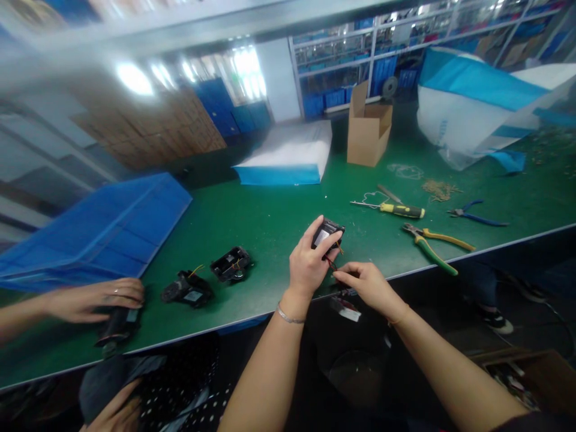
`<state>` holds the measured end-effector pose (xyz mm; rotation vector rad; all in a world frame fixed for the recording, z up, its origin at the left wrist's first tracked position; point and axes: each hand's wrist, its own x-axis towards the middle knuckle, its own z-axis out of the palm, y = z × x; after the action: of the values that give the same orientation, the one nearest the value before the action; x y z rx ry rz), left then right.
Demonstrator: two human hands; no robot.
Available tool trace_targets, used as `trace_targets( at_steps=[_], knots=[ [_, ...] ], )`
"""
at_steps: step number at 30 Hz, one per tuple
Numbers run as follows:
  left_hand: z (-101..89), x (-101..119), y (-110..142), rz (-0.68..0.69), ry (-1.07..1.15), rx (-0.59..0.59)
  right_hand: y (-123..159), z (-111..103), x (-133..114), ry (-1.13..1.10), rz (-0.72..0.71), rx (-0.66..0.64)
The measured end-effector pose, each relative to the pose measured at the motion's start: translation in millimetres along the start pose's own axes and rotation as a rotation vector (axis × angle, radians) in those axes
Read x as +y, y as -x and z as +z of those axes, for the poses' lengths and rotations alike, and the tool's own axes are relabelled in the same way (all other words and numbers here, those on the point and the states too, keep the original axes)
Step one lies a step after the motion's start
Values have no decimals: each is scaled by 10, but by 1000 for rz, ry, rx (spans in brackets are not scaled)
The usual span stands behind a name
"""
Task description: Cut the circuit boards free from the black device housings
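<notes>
Smooth green tabletop (279,219) with a soft sheen. On it, right of the matt brown cardboard box (364,141), a crinkled plastic sack (463,114); far left of the box, a blue plastic bin (99,231), smooth-walled.

Counter (279,222) is green, near edge pale. Pliers (423,239) by that edge: one handle green, one yellow. Bin (103,234) at left end: blue. Garment (180,384) below near edge: black (white polka dots).

Held device (327,228) partly hidden; blue crate (112,225) cut off
</notes>
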<state>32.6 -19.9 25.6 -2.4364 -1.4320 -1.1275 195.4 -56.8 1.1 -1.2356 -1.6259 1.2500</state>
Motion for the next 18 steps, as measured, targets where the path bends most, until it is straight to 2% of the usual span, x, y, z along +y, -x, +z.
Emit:
trace_targets(
  at_steps=[3, 8, 11, 15, 18],
  knots=[
    [-65, 10, 24, 27, -22, 19, 85, -87, -129, 78, -12, 42],
    [-174, 62, 60, 31, -43, 15, 282, -216, -409, 353, -158, 180],
    [-215, 73, 71, 52, -19, 32, 348, -274, -515, 444, -210, 232],
    [-231, 66, 65, 41, 60, 7, 344, -373, -638, 433, -178, 175],
    [-223, 82, 39, -10, 198, 26, 297, -460, -841, 434, -162, 112]
  ],
)
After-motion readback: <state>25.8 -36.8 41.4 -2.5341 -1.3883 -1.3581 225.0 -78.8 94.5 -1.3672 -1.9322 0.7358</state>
